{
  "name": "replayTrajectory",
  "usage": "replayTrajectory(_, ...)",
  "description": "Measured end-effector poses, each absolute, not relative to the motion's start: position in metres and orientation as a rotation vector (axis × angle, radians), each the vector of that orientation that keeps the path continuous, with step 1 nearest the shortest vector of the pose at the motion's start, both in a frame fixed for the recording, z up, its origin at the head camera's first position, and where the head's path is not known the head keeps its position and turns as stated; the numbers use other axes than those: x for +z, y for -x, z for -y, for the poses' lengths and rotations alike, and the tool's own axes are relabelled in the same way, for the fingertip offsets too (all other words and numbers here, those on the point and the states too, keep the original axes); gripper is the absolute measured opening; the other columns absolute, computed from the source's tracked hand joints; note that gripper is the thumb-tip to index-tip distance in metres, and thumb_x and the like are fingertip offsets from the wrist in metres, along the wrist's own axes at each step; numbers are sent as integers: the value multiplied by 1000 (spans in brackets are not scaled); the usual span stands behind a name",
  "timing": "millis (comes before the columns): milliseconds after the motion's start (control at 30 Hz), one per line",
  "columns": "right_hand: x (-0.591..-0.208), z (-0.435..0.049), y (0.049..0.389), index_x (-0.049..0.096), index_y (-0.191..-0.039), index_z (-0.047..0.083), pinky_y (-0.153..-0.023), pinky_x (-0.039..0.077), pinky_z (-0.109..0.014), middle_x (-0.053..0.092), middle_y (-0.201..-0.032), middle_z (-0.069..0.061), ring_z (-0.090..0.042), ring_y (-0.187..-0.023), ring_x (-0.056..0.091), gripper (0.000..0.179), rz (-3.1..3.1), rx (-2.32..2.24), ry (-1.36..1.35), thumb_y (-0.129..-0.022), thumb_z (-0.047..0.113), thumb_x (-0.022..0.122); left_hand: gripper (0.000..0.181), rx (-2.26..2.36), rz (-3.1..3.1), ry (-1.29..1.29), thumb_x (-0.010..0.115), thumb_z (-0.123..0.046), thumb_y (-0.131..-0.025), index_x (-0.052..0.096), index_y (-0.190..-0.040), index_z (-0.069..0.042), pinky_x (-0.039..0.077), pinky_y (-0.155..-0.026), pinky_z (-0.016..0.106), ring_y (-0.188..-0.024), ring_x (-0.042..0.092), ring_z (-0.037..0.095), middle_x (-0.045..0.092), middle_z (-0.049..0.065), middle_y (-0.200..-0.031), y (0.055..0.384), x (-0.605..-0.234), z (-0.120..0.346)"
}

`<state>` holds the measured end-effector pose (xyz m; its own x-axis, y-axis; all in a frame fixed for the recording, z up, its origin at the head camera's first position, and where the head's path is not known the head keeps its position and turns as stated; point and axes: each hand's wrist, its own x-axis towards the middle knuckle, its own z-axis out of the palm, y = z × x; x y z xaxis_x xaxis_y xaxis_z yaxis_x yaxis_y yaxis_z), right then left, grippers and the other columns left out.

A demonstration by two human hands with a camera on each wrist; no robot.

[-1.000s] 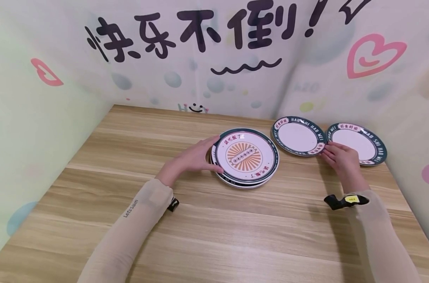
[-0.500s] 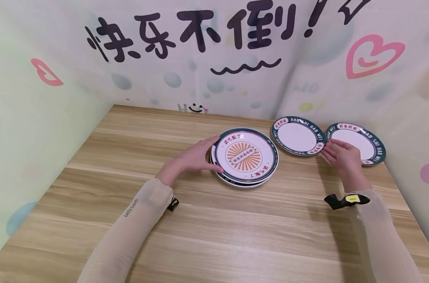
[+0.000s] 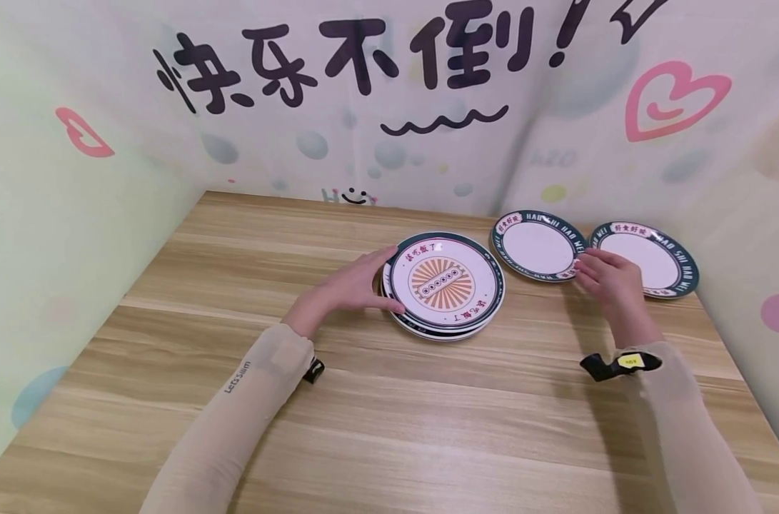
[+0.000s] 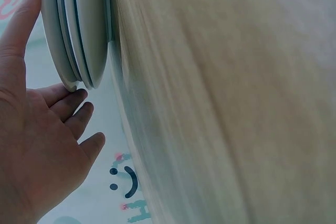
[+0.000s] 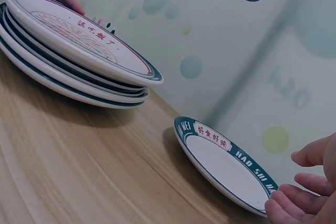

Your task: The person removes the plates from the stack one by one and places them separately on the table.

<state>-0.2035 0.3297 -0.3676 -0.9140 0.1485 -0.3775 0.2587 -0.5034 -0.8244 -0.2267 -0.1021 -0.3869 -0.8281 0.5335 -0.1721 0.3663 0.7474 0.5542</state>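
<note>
A stack of several round plates (image 3: pixel 445 285) stands in mid-table, the top one white with an orange sunburst and a dark green rim. My left hand (image 3: pixel 347 285) rests against the stack's left side, thumb and fingers spread along the rims, as the left wrist view also shows. To the right lies a single plate (image 3: pixel 535 246) with a white centre and green lettered rim. My right hand (image 3: pixel 614 282) is at this plate's right rim; in the right wrist view its fingertips (image 5: pixel 275 203) are right at the edge, with the thumb raised apart from them.
Another green-rimmed plate (image 3: pixel 662 260) lies at the far right, partly behind my right hand. All the plates are on a wood-grain table (image 3: pixel 428 428). A printed backdrop (image 3: pixel 267 164) borders the table's back edge, and pale walls flank both sides.
My right hand has shifted slightly left, its fingers now overlapping the single plate's rim more. My left hand and the stack stay in place.
</note>
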Motion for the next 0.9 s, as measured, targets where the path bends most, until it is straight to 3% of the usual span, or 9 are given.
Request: replayTrajectory(900,-365,-293,201,67,-92,14,-73,61,-19,74,-84,4,-5,-77,72,14,-1731,-2460,-471,-94,1,64,120,737,-2627,-701,77,-66,-74,11,-162,-18,21,-127,44,-155,17,25,17,3,-169,228,-388,102)
